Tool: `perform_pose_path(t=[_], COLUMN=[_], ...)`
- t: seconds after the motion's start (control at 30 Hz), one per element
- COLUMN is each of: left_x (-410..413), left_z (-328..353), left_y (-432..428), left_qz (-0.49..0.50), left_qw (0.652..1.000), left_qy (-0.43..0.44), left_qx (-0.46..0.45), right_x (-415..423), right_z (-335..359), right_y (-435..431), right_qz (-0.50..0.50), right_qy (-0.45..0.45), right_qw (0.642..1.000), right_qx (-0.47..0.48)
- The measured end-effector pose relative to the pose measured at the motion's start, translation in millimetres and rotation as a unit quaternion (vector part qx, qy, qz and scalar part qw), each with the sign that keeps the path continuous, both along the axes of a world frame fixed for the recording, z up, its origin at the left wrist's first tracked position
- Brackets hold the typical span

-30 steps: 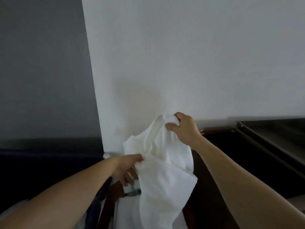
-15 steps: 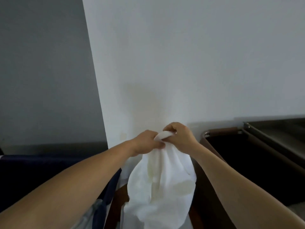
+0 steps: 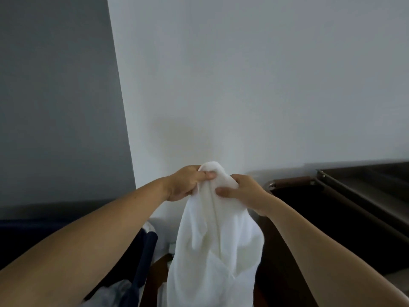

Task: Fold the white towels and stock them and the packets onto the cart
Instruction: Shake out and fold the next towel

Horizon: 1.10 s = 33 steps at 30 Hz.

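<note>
Head: left hand (image 3: 188,183), right hand (image 3: 246,192) pinch towel (image 3: 217,251); perhaps cart (image 3: 290,180) beside; wall (image 3: 243,85) behind.

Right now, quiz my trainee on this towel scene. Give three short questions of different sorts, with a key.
1. Fill in: the dark cart stands on the person's ___ side.
2. What do the left hand and right hand do to the top of the white towel? A) pinch it B) hover apart from it C) press it flat
3. True or false: the white towel already lies folded on the dark cart.
Key: 1 right; 2 A; 3 false.
</note>
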State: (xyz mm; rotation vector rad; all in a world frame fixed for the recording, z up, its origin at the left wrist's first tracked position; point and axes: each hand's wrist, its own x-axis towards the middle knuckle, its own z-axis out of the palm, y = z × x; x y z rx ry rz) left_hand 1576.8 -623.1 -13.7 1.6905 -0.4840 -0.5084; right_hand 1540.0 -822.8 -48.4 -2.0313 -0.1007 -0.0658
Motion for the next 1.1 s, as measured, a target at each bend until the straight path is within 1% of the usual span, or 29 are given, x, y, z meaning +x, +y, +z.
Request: perform_pose_path(t=[0.1, 0.17, 0.2, 0.3, 0.33, 0.4, 0.47, 0.5, 0.57, 0.63, 0.7, 0.83, 0.87, 0.93, 0.97, 1.0, 1.03, 1.1], left_x=[2, 1, 0, -11, -16, -23, -27, -29, -32, -34, -33, -27, -24, -15, -9, -3, 4, 10], left_z=[-3, -2, -1, 9, 13, 20, 24, 27, 29, 30, 28, 24, 23, 19, 15, 10, 4, -8], left_y=[12, 20, 23, 18, 14, 7, 2, 0, -4, -7, -4, 10, 12, 18, 22, 29, 37, 52], left_qz=[0.08, 0.137, 0.144, 0.118, 0.097, 0.022, -0.047, -0.061, -0.061, -0.05, -0.018, 0.1, 0.138, 0.194, 0.203, 0.197, 0.177, 0.118], left_qw=[0.997, 0.99, 0.989, 0.992, 0.994, 0.997, 0.992, 0.989, 0.987, 0.987, 0.988, 0.983, 0.983, 0.978, 0.971, 0.964, 0.958, 0.94], left_qy=[-0.009, -0.02, -0.022, -0.027, -0.016, 0.026, 0.079, 0.095, 0.098, 0.085, 0.069, 0.04, 0.013, -0.076, -0.114, -0.136, -0.143, -0.129], left_qx=[-0.015, -0.01, -0.011, -0.043, -0.054, -0.072, -0.086, -0.095, -0.111, -0.123, -0.134, -0.146, -0.117, -0.002, 0.058, 0.118, 0.176, 0.292], right_x=[-2, -5, -6, -12, -12, -13, -16, -17, -18, -15, -15, -17, -17, -15, -13, -12, -12, -14], right_z=[-10, -16, -19, -16, -15, -10, -7, -6, -8, -13, -16, -23, -23, -22, -20, -17, -13, -5], right_y=[-6, -12, -14, -9, -7, -2, 5, 8, 14, 13, 6, -15, -17, -21, -24, -27, -30, -36], right_qz=[-0.031, -0.032, -0.03, 0.029, 0.058, 0.115, 0.148, 0.157, 0.164, 0.151, 0.122, 0.076, 0.062, 0.009, -0.02, -0.042, -0.056, -0.065], right_qy=[-0.005, 0.008, 0.013, 0.035, 0.045, 0.067, 0.082, 0.089, 0.099, 0.106, 0.101, 0.099, 0.098, 0.065, 0.043, 0.026, 0.015, 0.011], right_qw=[0.998, 0.995, 0.995, 0.998, 0.997, 0.991, 0.985, 0.982, 0.98, 0.982, 0.986, 0.99, 0.99, 0.991, 0.991, 0.993, 0.995, 0.998], right_qx=[0.051, 0.093, 0.09, 0.04, 0.027, -0.005, -0.04, -0.048, -0.05, -0.047, -0.05, -0.059, -0.074, -0.119, -0.126, -0.111, -0.077, 0.004])
